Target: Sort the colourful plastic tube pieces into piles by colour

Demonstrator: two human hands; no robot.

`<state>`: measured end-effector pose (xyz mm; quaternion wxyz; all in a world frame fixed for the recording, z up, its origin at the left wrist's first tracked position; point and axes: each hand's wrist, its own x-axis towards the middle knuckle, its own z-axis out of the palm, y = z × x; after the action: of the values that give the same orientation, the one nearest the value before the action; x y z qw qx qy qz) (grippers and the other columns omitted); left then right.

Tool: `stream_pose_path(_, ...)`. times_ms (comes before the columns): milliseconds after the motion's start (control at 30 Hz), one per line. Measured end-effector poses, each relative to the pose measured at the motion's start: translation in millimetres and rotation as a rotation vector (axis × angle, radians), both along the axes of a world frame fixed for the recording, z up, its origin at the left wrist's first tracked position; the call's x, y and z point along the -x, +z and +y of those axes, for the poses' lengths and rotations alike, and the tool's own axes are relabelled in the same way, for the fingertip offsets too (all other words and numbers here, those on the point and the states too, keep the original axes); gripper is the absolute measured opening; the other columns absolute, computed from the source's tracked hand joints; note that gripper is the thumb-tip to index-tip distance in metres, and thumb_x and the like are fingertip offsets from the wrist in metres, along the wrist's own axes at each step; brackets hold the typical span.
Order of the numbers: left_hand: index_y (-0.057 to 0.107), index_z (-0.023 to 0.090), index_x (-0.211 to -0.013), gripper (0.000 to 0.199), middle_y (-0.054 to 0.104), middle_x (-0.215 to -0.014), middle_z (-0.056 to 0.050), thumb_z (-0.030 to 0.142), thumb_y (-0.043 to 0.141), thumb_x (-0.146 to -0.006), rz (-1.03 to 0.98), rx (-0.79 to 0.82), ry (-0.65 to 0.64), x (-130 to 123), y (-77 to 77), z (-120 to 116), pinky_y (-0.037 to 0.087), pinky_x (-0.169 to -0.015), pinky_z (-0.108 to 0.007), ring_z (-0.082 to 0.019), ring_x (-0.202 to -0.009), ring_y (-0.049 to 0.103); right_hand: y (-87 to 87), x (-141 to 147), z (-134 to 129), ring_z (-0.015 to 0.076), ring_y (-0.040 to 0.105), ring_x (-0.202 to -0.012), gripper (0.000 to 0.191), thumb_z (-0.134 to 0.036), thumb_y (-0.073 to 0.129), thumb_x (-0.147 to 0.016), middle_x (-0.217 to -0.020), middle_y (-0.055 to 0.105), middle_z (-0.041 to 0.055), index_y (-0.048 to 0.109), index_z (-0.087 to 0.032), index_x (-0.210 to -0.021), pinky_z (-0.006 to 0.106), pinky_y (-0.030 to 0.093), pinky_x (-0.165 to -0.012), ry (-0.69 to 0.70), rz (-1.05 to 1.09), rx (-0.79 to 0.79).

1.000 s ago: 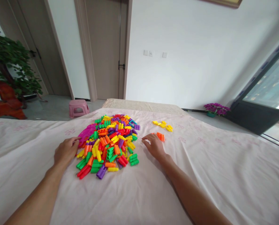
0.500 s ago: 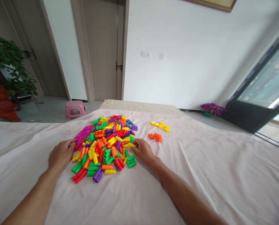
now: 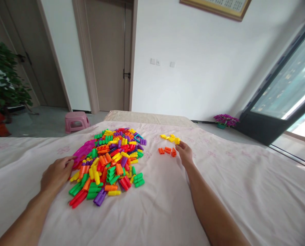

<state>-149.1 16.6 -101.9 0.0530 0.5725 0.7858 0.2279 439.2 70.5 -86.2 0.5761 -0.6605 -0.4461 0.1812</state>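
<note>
A heap of toy building blocks [image 3: 111, 160], shaped like joined tubes in red, orange, yellow, green and purple, covers the left middle of the cloth. At its left edge my left hand [image 3: 57, 172] is closed, its fingertips on the rim of a magenta openwork plastic piece [image 3: 84, 152] partly buried by blocks. Right of the heap, my right hand [image 3: 185, 153] pinches a yellow block [image 3: 177, 140] beside a small group of yellow blocks [image 3: 170, 137]. Just nearer lies a group of orange blocks [image 3: 167, 150].
A pale floral cloth [image 3: 152, 212] with creases covers the surface. Beyond its far left edge stands a pink stool [image 3: 77, 122]. A potted purple flower plant [image 3: 225, 120] is on the floor at the far right, and a leafy plant [image 3: 7, 75] at the left.
My right hand has moved from the heap's right edge, right and away from me, carrying a yellow block to the yellow group. My left hand stays at the magenta piece. The view has shifted slightly.
</note>
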Motion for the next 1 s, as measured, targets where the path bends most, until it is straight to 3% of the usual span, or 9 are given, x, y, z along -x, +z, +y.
stream_pose_path(100,0.069,0.026,-0.127,0.053,0.063,-0.138,-0.011,0.046,0.03,-0.097,-0.003,0.026,-0.01,1,1.2,0,0.048,-0.092,-0.042,-0.032,-0.118,0.06,-8.7,-1,0,0.025,0.069,-0.108,0.066,-0.039,0.064,-0.073,-0.124,0.071,0.0133,0.061,-0.013,-0.134,0.033,0.056,-0.087,0.019,0.041,-0.038)
stream_pose_path(167,0.067,0.025,-0.13,0.056,0.061,-0.14,-0.012,0.048,0.027,-0.098,0.002,0.048,-0.015,1,2.4,0,0.047,-0.094,-0.043,-0.033,-0.121,0.059,-9.7,-1,-5,0.0244,0.069,-0.108,0.065,-0.039,0.063,-0.075,-0.126,0.07,0.0133,0.061,-0.013,-0.135,0.033,0.055,-0.088,-0.005,-0.005,0.008)
stream_pose_path(333,0.066,0.025,-0.131,0.057,0.06,-0.141,-0.012,0.048,0.026,-0.098,-0.001,0.059,-0.009,-2,6.3,-2,0.047,-0.095,-0.043,-0.033,-0.123,0.058,-1.4,3,-20,0.0246,0.069,-0.102,0.045,-0.044,0.061,-0.082,-0.114,0.075,0.0098,0.075,-0.018,-0.115,0.035,0.05,-0.093,0.059,-0.337,0.188)
stream_pose_path(433,0.067,0.025,-0.131,0.056,0.061,-0.141,-0.012,0.047,0.027,-0.098,-0.005,0.049,-0.01,-5,9.5,-5,0.048,-0.094,-0.041,-0.031,-0.121,0.059,2.6,12,-22,0.0232,0.07,-0.098,0.034,-0.041,0.054,-0.086,-0.104,0.077,0.0057,0.079,-0.022,-0.101,0.032,0.049,-0.089,0.12,-0.465,0.209)
stream_pose_path(567,0.067,0.025,-0.131,0.057,0.06,-0.141,-0.013,0.049,0.027,-0.099,-0.006,0.053,-0.002,-8,12.2,-6,0.047,-0.096,-0.042,-0.032,-0.122,0.058,3.4,24,-19,0.0225,0.069,-0.097,0.035,-0.037,0.049,-0.09,-0.102,0.077,0.005,0.078,-0.019,-0.1,0.03,0.048,-0.086,0.16,-0.506,0.167)
stream_pose_path(733,0.066,0.025,-0.132,0.056,0.06,-0.142,-0.013,0.047,0.028,-0.099,-0.005,0.046,-0.008,-7,11.2,-6,0.045,-0.097,-0.041,-0.031,-0.123,0.057,12.4,51,-30,0.0241,0.064,-0.103,0.033,-0.034,0.054,-0.091,-0.115,0.072,0.0109,0.075,-0.019,-0.112,0.035,0.048,-0.091,0.066,-0.623,-0.004)
stream_pose_path(833,0.066,0.025,-0.132,0.055,0.059,-0.142,-0.012,0.047,0.028,-0.099,-0.011,0.048,-0.009,-6,10.0,-5,0.045,-0.097,-0.043,-0.032,-0.124,0.057,26.4,83,-44,0.0214,0.065,-0.092,0.022,-0.034,0.06,-0.091,-0.099,0.073,0.0077,0.077,-0.022,-0.097,0.034,0.049,-0.086,0.338,-0.595,-0.103)
stream_pose_path(933,0.067,0.026,-0.131,0.055,0.061,-0.14,-0.012,0.048,0.028,-0.098,-0.01,0.046,-0.008,-5,9.4,-5,0.046,-0.096,-0.043,-0.032,-0.122,0.058,38.7,118,-58,0.0164,0.063,-0.077,0.018,-0.038,0.073,-0.084,-0.09,0.073,0.0045,0.077,-0.022,-0.088,0.027,0.049,-0.069,0.75,-0.429,0.003)
stream_pose_path(1000,0.067,0.026,-0.13,0.055,0.061,-0.14,-0.012,0.048,0.028,-0.098,-0.01,0.045,-0.008,-5,9.4,-5,0.046,-0.095,-0.043,-0.032,-0.123,0.058,41.2,136,-67,0.0148,0.062,-0.075,0.027,-0.041,0.082,-0.074,-0.093,0.073,0.0035,0.078,-0.022,-0.091,0.025,0.048,-0.064,0.977,-0.345,0.113)
